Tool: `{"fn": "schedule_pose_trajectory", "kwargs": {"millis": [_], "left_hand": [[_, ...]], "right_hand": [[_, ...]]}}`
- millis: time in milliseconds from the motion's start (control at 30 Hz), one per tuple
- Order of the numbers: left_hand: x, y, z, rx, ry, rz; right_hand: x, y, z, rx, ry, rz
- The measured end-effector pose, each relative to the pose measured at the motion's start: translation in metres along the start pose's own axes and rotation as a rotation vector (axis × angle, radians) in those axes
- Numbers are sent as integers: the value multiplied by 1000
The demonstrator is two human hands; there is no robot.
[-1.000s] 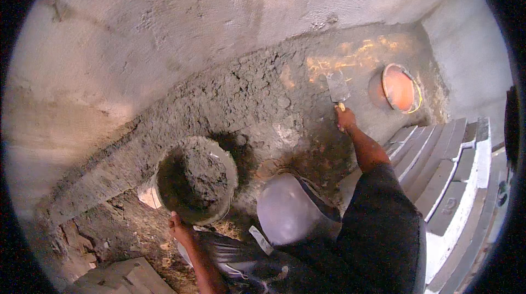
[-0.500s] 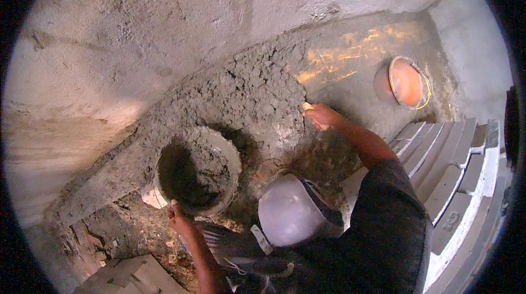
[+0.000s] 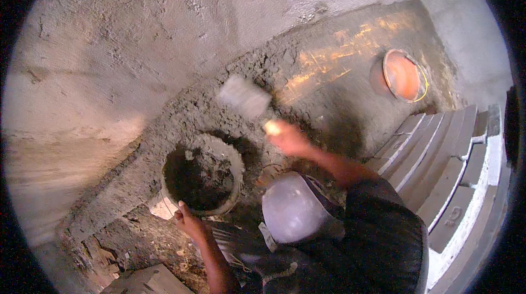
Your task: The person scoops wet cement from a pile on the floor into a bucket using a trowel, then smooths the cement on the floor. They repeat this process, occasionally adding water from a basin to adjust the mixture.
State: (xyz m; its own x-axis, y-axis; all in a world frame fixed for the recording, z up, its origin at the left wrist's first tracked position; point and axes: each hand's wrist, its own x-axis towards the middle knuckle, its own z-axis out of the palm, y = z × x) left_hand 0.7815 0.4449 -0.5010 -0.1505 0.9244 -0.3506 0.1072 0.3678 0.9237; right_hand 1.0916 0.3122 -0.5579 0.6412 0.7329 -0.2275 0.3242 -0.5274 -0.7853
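My left hand (image 3: 189, 223) is closed on the near rim of a mortar-crusted bucket (image 3: 239, 170), which stands tilted with wet grey mortar (image 3: 216, 168) inside. In my right hand (image 3: 290, 139) is a trowel; its pale handle (image 3: 272, 128) shows at the fingers. The trowel's flat grey blade (image 3: 244, 98), smeared by motion, is over the mortar heap (image 3: 263, 66) beyond the bucket. How the right fingers wrap the handle is partly blurred.
A rough plastered wall (image 3: 137, 31) rises behind the heap. At the far right an orange bucket (image 3: 402, 76) with a yellow handle lies tipped. Stacked grey blocks (image 3: 438, 168) stand at right. A light grey rounded shell (image 3: 298, 209) sits before my body; more blocks (image 3: 148, 282) lie lower left.
My right hand has swung left and slightly nearer, bringing the trowel blade into sight above the heap. Part of the heap's right side is gone. The left hand keeps its hold on the bucket rim.
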Motion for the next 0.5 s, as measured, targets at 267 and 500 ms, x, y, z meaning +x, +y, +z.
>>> {"fn": "schedule_pose_trajectory", "kwargs": {"millis": [267,500], "left_hand": [[18,-20,-21,-87,-60,0],[15,-18,-25,-90,-29,-31]], "right_hand": [[146,288,-155,-84,611,360],[164,253,-52,128,215,209]]}}
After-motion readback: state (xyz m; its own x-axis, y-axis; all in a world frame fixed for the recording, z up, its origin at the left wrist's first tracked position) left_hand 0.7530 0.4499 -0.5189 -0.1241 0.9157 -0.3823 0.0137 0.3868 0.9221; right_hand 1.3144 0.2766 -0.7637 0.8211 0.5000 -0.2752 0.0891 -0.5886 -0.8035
